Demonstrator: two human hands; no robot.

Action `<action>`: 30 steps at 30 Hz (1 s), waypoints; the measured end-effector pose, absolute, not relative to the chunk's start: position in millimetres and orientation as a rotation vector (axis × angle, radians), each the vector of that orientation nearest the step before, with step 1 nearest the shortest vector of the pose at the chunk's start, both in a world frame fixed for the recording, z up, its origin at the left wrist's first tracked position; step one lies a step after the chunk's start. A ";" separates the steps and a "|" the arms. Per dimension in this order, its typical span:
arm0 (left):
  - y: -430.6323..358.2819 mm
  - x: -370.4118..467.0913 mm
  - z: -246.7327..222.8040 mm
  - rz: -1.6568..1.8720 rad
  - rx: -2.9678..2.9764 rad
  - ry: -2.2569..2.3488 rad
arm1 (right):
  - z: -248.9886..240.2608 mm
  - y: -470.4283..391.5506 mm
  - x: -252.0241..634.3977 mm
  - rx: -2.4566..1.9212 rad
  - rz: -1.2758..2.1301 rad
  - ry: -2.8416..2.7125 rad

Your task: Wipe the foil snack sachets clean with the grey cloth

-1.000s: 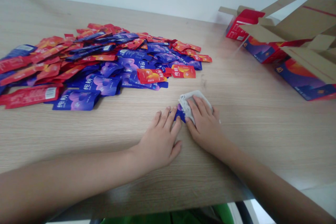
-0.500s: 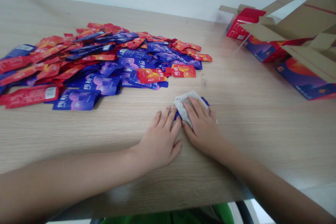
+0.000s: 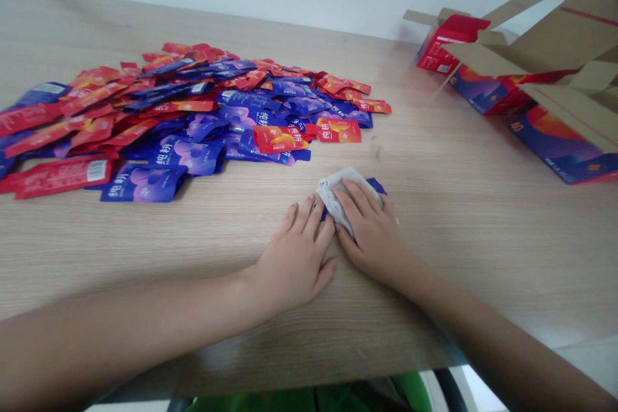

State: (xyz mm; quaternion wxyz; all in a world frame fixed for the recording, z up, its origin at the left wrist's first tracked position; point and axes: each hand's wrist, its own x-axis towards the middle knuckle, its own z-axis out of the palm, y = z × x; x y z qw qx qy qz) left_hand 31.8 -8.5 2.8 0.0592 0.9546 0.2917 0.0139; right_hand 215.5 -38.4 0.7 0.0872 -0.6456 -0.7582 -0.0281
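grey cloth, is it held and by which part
The right hand holds down the grey cloth by its right part, over a blue sachet; whether it's pinched, unclear.

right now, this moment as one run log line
left hand: fingertips at blue packet | right hand: on grey cloth over packet | beyond: packet pile | far right: open cartons

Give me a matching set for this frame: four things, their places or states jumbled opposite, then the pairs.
1. left hand
2. cloth
3. heap
4. boxes

A. flaps open, at right
B. under the right hand
C. red and blue, left of the boxes
D. fingertips by the blue packet

Pairs: 1-D, 2-B, 3-C, 4-A
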 end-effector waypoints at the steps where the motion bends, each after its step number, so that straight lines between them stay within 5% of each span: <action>1: -8.6 31.7 2.7 0.043 2.894 0.883 | 1.3 -37.7 216.7 -1.910 -0.068 -2.272; 30: -8.9 32.2 3.5 0.005 2.902 0.913 | -0.9 -42.1 225.0 -2.051 -0.188 -2.171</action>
